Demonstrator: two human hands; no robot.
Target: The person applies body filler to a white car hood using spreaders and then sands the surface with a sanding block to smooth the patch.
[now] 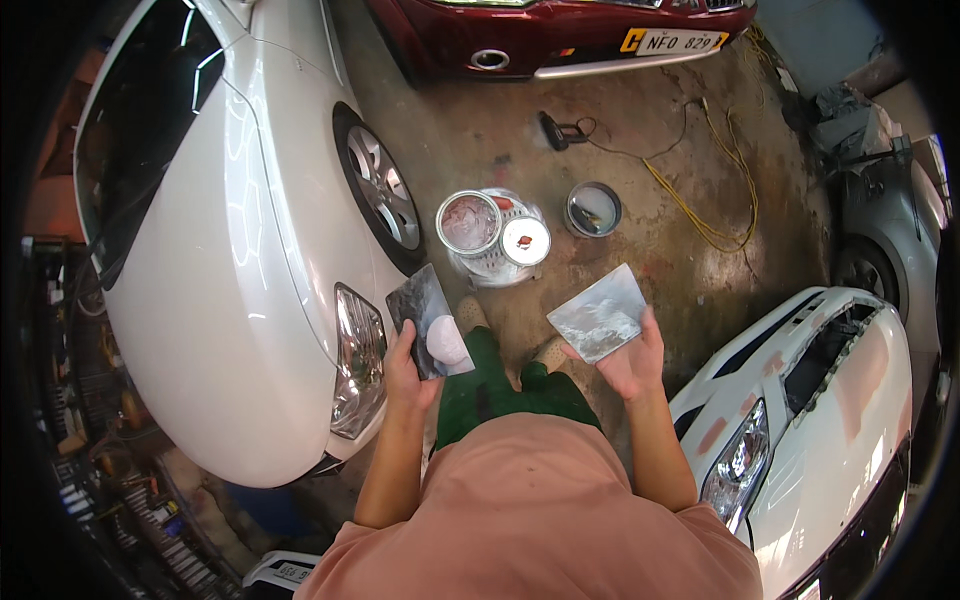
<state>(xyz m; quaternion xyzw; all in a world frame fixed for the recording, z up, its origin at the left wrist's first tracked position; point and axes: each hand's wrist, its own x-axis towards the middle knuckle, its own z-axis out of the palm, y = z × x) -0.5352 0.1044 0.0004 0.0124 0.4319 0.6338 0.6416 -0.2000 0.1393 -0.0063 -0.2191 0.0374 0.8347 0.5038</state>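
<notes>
My left hand (405, 372) is closed on the edge of a dark rectangular plate (413, 298), held out in front of my left side. A round, pale pink dollop of paste (446, 341) sits on this plate near its lower corner. In my right hand (638, 364) is a grey rectangular plate (600, 308) smeared with whitish residue, gripped along its near right edge with the thumb on top. The two plates are apart. Beyond them, an open tin of pinkish paste (470, 222) and a smaller white-topped can (524, 242) with a reddish blob rest on a perforated stool (490, 266).
A round container (594, 209) stands right of the stool. Farther back lie a black corded tool (563, 131) and a yellow cable (735, 240). A white car (250, 300) is close on my left, a dark red car (560, 40) ahead, and a patched white bumper (820, 430) at right.
</notes>
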